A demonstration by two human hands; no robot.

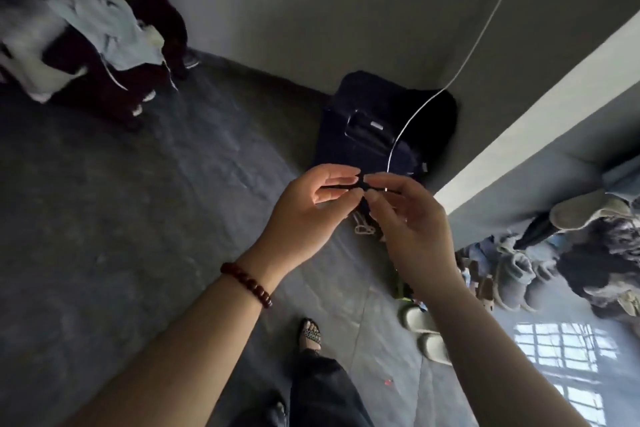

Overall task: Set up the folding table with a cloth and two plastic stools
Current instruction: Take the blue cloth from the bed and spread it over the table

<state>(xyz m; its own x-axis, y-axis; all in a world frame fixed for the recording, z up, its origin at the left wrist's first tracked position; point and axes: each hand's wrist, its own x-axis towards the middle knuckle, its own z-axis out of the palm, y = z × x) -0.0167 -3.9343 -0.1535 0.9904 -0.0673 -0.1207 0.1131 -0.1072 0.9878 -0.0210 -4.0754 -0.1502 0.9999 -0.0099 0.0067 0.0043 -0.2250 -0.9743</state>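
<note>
Sandal point(311, 334) on the person's foot stands nearest on the grey floor point(138, 218), with pale slippers point(426, 333) just to its right. Above it, the left hand point(304, 215), with a bead bracelet point(247, 284) on its wrist, and the right hand point(408, 229) meet in mid-air. The curled fingers of both pinch one small dark object point(360, 185) between them; what it is cannot be told. A white cord point(450, 80) rises from there up the wall. Boots point(516, 277) crowd the right side. Farther off a dark suitcase point(374, 128) stands against the wall, and pale clothes point(104, 28) hang at far left. Where the folding table, cloth and stools are cannot be told.
</note>
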